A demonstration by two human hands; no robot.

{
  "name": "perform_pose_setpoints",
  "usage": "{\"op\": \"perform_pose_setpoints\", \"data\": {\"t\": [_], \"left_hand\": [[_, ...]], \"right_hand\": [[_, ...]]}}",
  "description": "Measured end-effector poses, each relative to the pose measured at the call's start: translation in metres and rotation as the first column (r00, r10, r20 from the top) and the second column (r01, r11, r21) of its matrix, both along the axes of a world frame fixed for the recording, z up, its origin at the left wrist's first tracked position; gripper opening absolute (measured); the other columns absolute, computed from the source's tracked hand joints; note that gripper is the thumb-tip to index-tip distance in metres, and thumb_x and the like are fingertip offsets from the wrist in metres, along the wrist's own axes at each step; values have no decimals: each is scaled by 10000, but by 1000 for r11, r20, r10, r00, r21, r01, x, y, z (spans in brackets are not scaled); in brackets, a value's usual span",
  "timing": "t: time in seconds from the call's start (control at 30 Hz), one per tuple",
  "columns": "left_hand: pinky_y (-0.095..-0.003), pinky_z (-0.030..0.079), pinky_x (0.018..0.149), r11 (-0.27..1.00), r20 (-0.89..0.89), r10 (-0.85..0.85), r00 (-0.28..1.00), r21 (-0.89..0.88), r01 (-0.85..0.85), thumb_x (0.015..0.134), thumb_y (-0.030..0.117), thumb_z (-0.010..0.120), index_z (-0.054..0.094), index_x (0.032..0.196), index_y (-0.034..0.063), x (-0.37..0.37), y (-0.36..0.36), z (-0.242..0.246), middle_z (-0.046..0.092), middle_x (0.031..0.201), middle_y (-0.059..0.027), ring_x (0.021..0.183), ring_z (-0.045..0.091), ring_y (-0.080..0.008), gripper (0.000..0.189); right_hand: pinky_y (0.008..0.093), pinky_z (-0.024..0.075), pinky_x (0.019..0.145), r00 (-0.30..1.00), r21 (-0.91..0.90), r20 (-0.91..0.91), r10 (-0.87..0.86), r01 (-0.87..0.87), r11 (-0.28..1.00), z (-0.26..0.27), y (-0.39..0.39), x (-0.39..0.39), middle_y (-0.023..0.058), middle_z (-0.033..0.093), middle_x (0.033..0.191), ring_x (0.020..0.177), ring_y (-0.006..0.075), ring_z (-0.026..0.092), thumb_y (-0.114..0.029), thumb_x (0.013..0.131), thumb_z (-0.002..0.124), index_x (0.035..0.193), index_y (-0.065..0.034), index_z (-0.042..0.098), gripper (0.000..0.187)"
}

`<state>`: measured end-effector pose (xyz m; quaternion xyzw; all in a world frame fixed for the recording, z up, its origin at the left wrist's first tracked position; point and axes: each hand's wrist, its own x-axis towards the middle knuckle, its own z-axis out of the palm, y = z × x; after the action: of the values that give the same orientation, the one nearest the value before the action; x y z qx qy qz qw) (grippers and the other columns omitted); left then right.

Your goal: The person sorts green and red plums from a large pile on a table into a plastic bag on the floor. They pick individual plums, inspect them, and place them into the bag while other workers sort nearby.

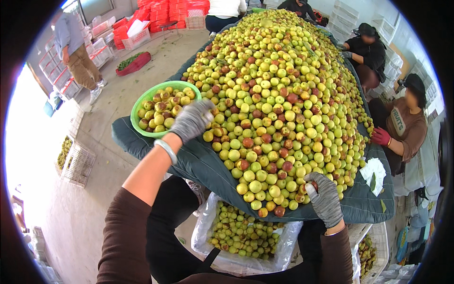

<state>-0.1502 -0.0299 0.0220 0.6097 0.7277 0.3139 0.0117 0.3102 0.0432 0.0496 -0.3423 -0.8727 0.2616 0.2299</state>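
Observation:
A large heap of green and red-brown jujubes (269, 106) covers a table padded with a dark teal quilt (191, 159). My left hand (193, 120), in a grey knit glove and blurred by motion, is over the right rim of a green plastic basket (136, 106). Jujubes with brown patches (159, 110) fill that basket; whether the left fingers hold anything is unclear. At the near right edge of the heap, my gloved right hand (323, 198) pinches a red-brown jujube (314, 185) between thumb and fingers.
Below the table edge, a plastic-lined crate (237, 261) holds green jujubes. Another crate (377, 255) stands to its right. White paper (373, 175) lies on the quilt. Several people sit around the heap; one person (76, 49) stands at left near a red sack (134, 64).

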Motion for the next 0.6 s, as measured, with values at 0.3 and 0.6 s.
{"op": "perform_pose_setpoints", "data": {"t": [0.3,0.6], "left_hand": [[-445,522,934,979,22,-9,1000,-201,13,952,329,660,600,1264,39,80,61,-28,690,1167,-212,1073,668,-366,430],[-262,541,780,955,899,-215,381,112,273,1016,239,616,608,1318,75,70,76,-47,707,1053,-71,872,646,-116,344]], "right_hand": [[386,535,775,999,13,32,-8,7,1000,2,-4,0,135,666,908,809,277,651,-120,889,696,1064,-41,684,193],[378,538,759,1000,5,-17,-15,15,1000,6,0,8,130,649,887,799,264,646,-123,892,700,1066,-41,678,194]]}}
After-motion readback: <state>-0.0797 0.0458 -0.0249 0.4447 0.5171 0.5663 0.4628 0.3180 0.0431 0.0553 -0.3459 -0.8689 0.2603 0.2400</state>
